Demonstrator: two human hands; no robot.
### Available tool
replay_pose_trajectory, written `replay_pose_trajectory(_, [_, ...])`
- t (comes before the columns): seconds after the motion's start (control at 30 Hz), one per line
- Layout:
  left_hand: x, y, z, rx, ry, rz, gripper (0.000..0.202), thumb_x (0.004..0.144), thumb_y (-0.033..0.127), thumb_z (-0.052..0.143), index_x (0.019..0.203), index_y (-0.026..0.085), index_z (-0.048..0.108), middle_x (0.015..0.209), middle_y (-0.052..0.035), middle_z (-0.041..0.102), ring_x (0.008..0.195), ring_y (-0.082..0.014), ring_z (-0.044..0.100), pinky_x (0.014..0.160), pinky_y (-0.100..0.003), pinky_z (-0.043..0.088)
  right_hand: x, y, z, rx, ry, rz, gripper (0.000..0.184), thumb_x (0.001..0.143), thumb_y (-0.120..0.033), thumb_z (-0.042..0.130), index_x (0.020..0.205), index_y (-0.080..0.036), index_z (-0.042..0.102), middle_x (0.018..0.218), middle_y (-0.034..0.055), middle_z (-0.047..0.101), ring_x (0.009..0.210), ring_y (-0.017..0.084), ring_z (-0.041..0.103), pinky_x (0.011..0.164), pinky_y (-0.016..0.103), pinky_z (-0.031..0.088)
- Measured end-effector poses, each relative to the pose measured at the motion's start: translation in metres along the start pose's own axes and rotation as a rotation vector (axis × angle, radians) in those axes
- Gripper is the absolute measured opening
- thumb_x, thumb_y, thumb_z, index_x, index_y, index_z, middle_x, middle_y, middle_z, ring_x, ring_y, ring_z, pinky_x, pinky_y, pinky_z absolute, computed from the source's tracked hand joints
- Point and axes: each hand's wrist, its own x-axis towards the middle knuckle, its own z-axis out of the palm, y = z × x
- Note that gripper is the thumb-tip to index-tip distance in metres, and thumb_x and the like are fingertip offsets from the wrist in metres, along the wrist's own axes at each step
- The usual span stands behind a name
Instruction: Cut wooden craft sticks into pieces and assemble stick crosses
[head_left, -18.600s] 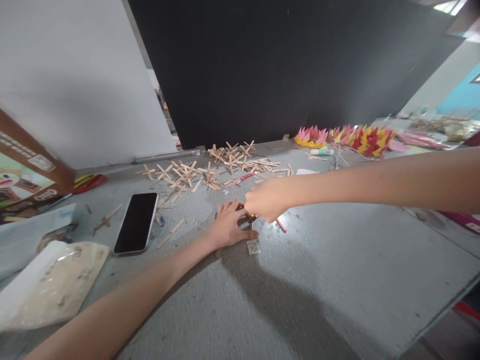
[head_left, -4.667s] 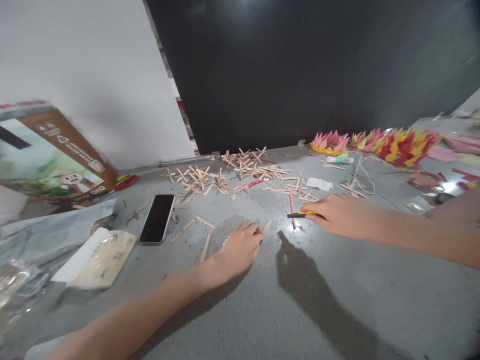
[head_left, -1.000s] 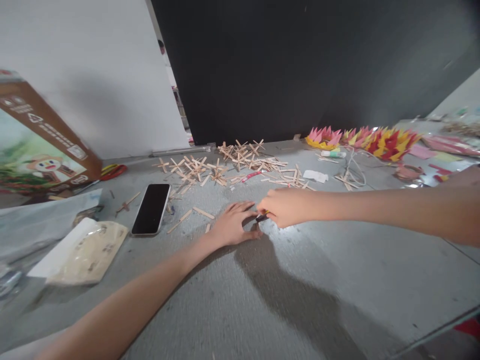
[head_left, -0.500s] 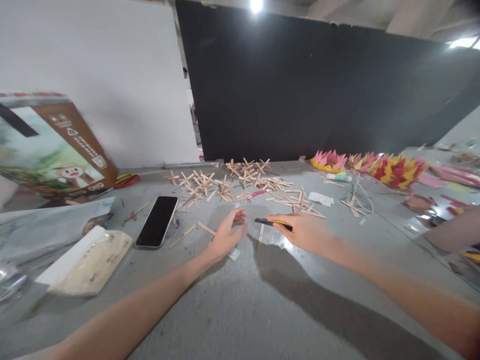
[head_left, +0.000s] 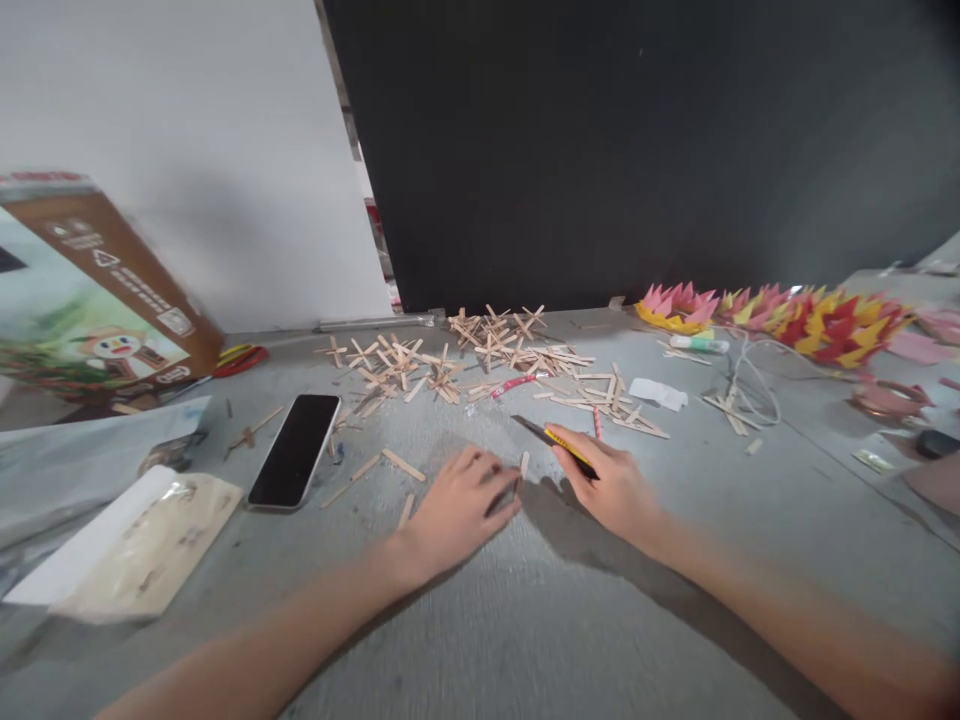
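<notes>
Utility knife [head_left: 559,442], yellow and black, lies slanted in the right hand [head_left: 611,487], whose fingers [head_left: 600,455] are closed around its handle. Its dark tip points away toward the far side of the bench [head_left: 675,600]. It is to the right of the phone [head_left: 294,463], well apart from it. Between the phone and the knife the left hand [head_left: 456,508] rests palm down on the bench, fingers [head_left: 499,490] stretched out flat, gripping nothing that shows. A short wooden stick [head_left: 523,464] lies just past those fingertips, between the two hands. Beyond the phone and to its right sprawls a heap of crossed sticks [head_left: 480,355]. Far right of the phone sit paper flowers [head_left: 780,312]. Left of the phone lies a plastic packet [head_left: 142,545], with a cardboard box [head_left: 97,300] farther back.
</notes>
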Motion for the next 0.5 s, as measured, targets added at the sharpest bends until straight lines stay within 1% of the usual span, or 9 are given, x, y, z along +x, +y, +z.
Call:
replay_pose_trajectory(0.03, [-0.0013,0.0046,-0.0001,0.037,-0.042,0.041,0.022,0.103,0.027,0.061,0.121,0.022,0.072,0.113,-0.0089,0.070,0.111,-0.0283,0.060,0.097,-0.047,0.053,-0.0010,0.0015,0.0017,-0.012,-0.017,-0.006,0.035,0.108,-0.026,0.052,0.141,-0.023,0.064,0.124,0.0081,0.078,0.102,0.021,0.079,0.090,0.033,0.063])
replay_pose_trajectory(0.1, [-0.0039,0.0113,-0.0006,0.064,-0.074,0.060,0.024,0.106,0.020,0.053,0.118,0.022,0.073,0.112,-0.0086,0.069,0.111,-0.0265,0.060,0.096,-0.044,0.054,-0.0030,0.0029,0.0051,-0.013,-0.056,0.006,0.035,0.109,-0.027,0.051,0.142,-0.023,0.064,0.124,0.0085,0.078,0.102,0.022,0.078,0.094,0.034,0.062])
replay_pose_trajectory(0.2, [-0.0060,0.0143,-0.0014,0.056,-0.071,0.007,0.025,0.106,0.018,0.051,0.111,0.021,0.075,0.109,-0.0079,0.069,0.111,-0.0256,0.061,0.095,-0.041,0.054,-0.0049,0.0025,0.0080,0.013,-0.073,0.045,0.036,0.110,-0.028,0.049,0.143,-0.023,0.062,0.127,0.0093,0.076,0.108,0.023,0.077,0.099,0.037,0.061])
replay_pose_trajectory(0.27, [-0.0059,0.0133,-0.0013,0.085,-0.049,-0.049,0.027,0.106,0.017,0.048,0.112,0.021,0.074,0.110,-0.0081,0.068,0.109,-0.0253,0.061,0.095,-0.041,0.054,-0.0055,0.0021,0.0087,0.025,-0.079,0.042,0.036,0.110,-0.029,0.049,0.143,-0.023,0.062,0.128,0.0093,0.076,0.109,0.023,0.076,0.099,0.038,0.061])
replay_pose_trajectory(0.33, [-0.0052,0.0122,-0.0004,0.140,-0.018,-0.126,0.026,0.107,0.020,0.047,0.116,0.019,0.071,0.113,-0.0094,0.066,0.107,-0.0262,0.062,0.095,-0.043,0.054,-0.0057,0.0023,0.0091,0.040,-0.082,0.036,0.036,0.110,-0.029,0.049,0.143,-0.024,0.062,0.129,0.0091,0.076,0.109,0.023,0.076,0.099,0.038,0.061])
replay_pose_trajectory(0.4, [-0.0041,0.0118,0.0010,0.179,-0.018,-0.175,0.023,0.106,0.030,0.053,0.116,0.017,0.070,0.114,-0.0106,0.065,0.108,-0.0288,0.061,0.096,-0.046,0.054,-0.0057,0.0027,0.0094,0.053,-0.071,0.032,0.036,0.109,-0.029,0.049,0.142,-0.024,0.062,0.129,0.0088,0.076,0.110,0.023,0.076,0.098,0.037,0.061])
replay_pose_trajectory(0.47, [-0.0032,0.0119,0.0018,0.158,-0.058,-0.165,0.023,0.105,0.035,0.058,0.111,0.018,0.072,0.112,-0.0098,0.066,0.109,-0.0292,0.061,0.097,-0.046,0.054,-0.0054,0.0031,0.0096,0.060,-0.062,0.035,0.035,0.109,-0.029,0.050,0.141,-0.024,0.063,0.129,0.0086,0.076,0.111,0.023,0.076,0.099,0.037,0.060])
replay_pose_trajectory(0.5, [-0.0027,0.0122,0.0017,0.140,-0.086,-0.149,0.021,0.105,0.033,0.058,0.109,0.018,0.072,0.110,-0.0090,0.066,0.109,-0.0285,0.061,0.097,-0.045,0.054,-0.0052,0.0031,0.0097,0.062,-0.061,0.038,0.035,0.109,-0.029,0.050,0.141,-0.024,0.063,0.129,0.0086,0.076,0.111,0.023,0.076,0.100,0.036,0.060])
